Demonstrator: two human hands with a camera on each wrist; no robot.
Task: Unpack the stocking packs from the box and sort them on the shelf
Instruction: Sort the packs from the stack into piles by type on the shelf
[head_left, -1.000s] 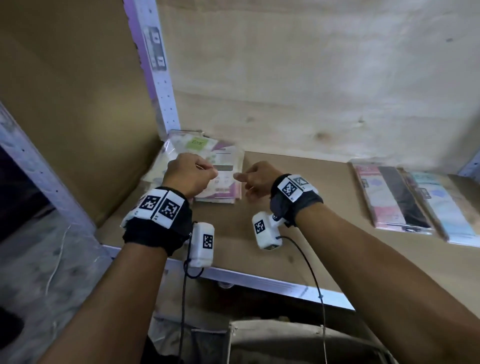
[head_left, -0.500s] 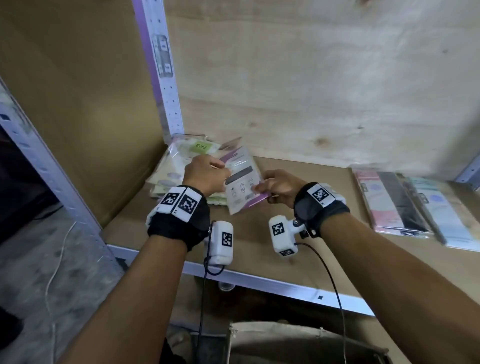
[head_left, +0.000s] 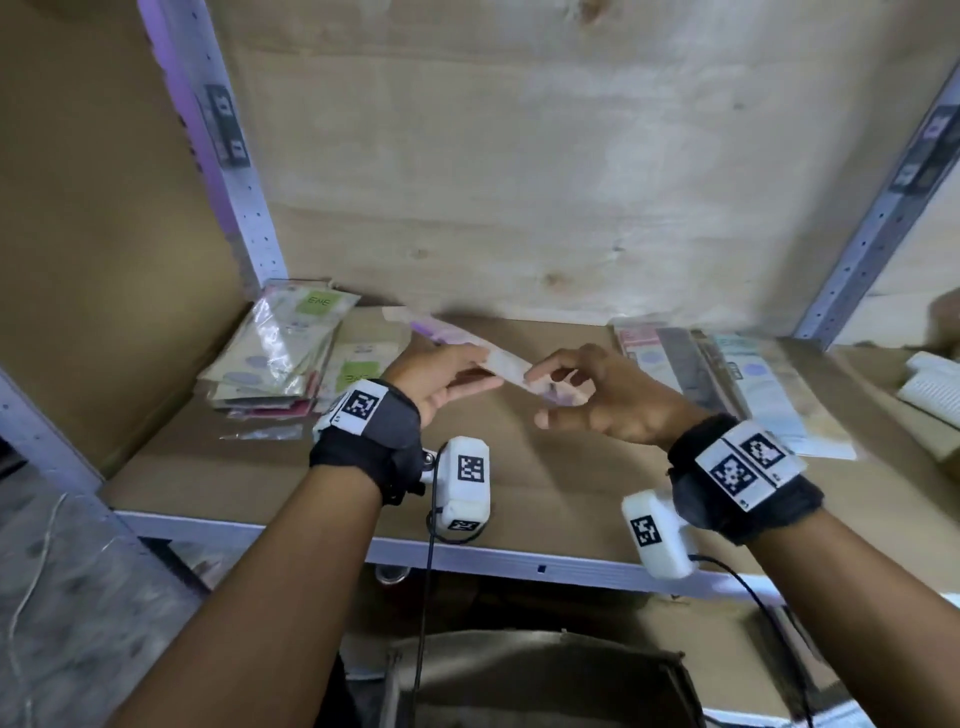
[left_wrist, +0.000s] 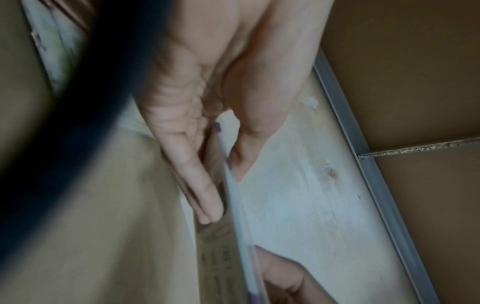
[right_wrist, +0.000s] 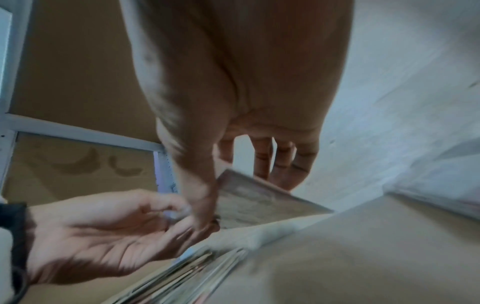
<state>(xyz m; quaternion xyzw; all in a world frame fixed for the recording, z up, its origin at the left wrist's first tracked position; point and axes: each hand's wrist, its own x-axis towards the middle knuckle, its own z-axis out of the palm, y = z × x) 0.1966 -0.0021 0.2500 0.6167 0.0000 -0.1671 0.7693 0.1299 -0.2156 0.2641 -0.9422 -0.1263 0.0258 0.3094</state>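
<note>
A flat stocking pack (head_left: 511, 366) with purple trim hangs tilted over the middle of the shelf board (head_left: 519, 499), held between both hands. My left hand (head_left: 483, 374) pinches its left part, with straight fingers (left_wrist: 207, 195) under it and the thumb on the other face of the pack (left_wrist: 233, 216). My right hand (head_left: 540, 395) pinches the right end. In the right wrist view its thumb lies in front of the pack (right_wrist: 259, 199) and its fingers (right_wrist: 275, 164) lie behind. The box (head_left: 519, 675) stands below the shelf.
A stack of packs (head_left: 280, 358) lies at the shelf's back left against the post (head_left: 228, 156), with a green-labelled pack (head_left: 358, 364) beside it. Pink, black and light-blue packs (head_left: 691, 364) lie at the right. A white item (head_left: 935, 384) sits at the far right.
The purple-trimmed pack has come off the left stack and moved right to mid-shelf. Both hands travelled right with it.
</note>
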